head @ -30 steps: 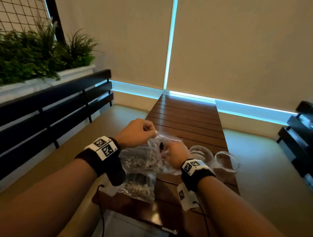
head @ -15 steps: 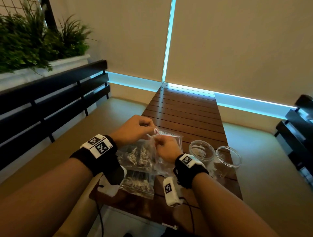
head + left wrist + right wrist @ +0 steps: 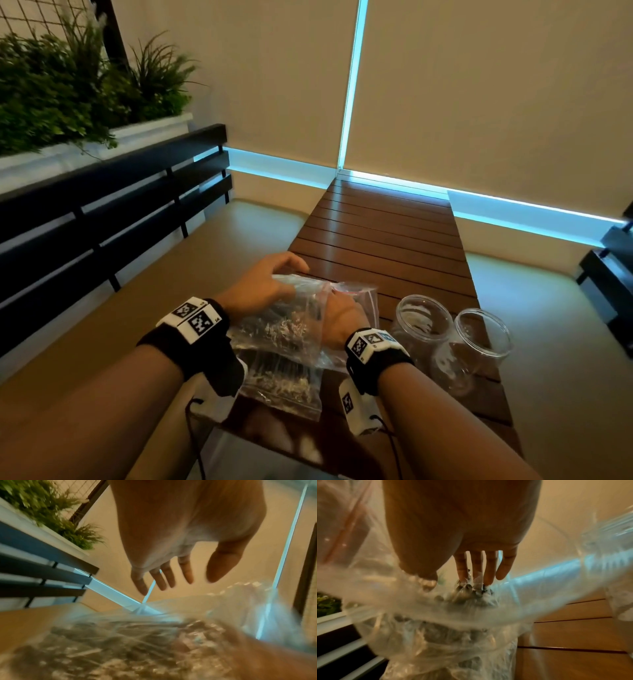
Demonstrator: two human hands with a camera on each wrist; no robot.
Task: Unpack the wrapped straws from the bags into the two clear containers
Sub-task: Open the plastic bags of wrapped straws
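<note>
Straws lie in the top bag left of the jars, ends facing the right hand reaching in, whose fingers touch them and maybe pinch, while the left hand is spread over the bag.

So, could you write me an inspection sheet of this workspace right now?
Surface: brown slatted table.
Job's things: upper bag of wrapped straws between the hands; lower bag flat on table; left container and right container upright, no straws seen inside.
Clutter: nothing seen.
Hands: left hand open over upper bag; right hand inside it, fingertips at straws, grip unclear.
Cables: left wrist cable and right wrist cable hang below the wrists.
Surroundings: planter, black slatted bench, closed blinds.
</note>
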